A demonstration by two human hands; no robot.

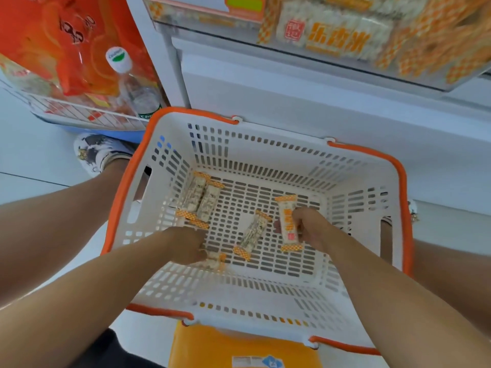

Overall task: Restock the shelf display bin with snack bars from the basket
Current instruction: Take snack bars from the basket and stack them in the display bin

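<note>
In the head view, the right hand [305, 227] is down inside the basket [372, 166], its fingers curled round one snack bar [288, 221] held with its long axis running toward the shelf and back toward the person. The left hand [186, 244] reaches to the basket floor with fingers bent over a blurred bar [215, 261] at its tips; whether it has a grip on that bar cannot be told.

Three more bars lie loose on the basket floor: a pair [199, 200] side by side at the left, long axes slanting from near-left to far-right, and a single bar [252, 232] in the middle, tilted the same way.

The display bin [345, 35] above on the shelf already holds many of the same orange-and-white packs. Judging by this, the restock looks well along, with roughly five bars left to move up.
</note>
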